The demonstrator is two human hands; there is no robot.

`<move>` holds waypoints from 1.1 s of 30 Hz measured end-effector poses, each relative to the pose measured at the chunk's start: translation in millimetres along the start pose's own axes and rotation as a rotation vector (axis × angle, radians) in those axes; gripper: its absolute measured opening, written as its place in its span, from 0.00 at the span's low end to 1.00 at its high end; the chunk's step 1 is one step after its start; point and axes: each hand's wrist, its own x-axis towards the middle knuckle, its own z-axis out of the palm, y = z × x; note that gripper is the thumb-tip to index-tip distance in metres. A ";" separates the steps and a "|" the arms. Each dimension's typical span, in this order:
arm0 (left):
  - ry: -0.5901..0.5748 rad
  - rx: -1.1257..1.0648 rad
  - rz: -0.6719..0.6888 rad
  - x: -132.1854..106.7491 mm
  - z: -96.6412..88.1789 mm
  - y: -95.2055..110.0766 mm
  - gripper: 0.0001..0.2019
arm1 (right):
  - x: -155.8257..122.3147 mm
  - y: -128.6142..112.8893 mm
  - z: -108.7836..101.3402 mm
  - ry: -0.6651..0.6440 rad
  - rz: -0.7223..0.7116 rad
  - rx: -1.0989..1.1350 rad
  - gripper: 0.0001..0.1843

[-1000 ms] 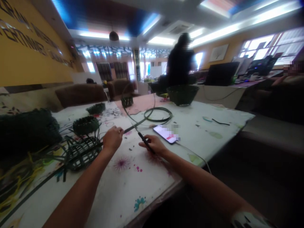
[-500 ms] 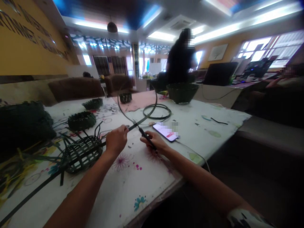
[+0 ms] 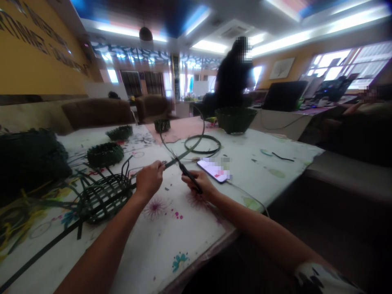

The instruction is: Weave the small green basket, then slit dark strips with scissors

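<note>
Left fingers (image 3: 157, 169) are closed around a dark green strip (image 3: 185, 155), and right fingers (image 3: 187, 174) pinch the black handle of a craft knife (image 3: 192, 179), its thin blade angled up across the strip just past the left fingers. Compared with the earlier frame, the two hands sit slightly closer and the blade now lies right at the strip (blur hides whether it actually bites). Beside the right fingers, a phone (image 3: 212, 170) lies on the white painted desk (image 3: 147, 249), its cable (image 3: 246, 197) trailing off the edge. To the left sit an open woven base (image 3: 104, 200), its loose ends sticking up, and a low round basket (image 3: 105, 155). Farther on lie a coil (image 3: 218, 143) of the same strip and a bowl-shaped basket (image 3: 235, 121), with a standing person (image 3: 234, 73) in dark clothes beyond.
</note>
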 end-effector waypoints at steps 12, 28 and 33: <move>-0.020 0.032 -0.015 -3.1 -8.0 -1.3 0.16 | 6.6 4.6 -8.1 0.122 -0.050 -0.350 0.23; 0.499 -0.349 0.128 -44.7 -154.8 -10.7 0.12 | 9.6 8.2 -12.3 0.013 -0.077 -1.133 0.28; 0.534 -0.326 0.108 -84.3 -186.2 -26.4 0.12 | 18.6 2.7 -22.6 -0.131 -0.063 -1.229 0.25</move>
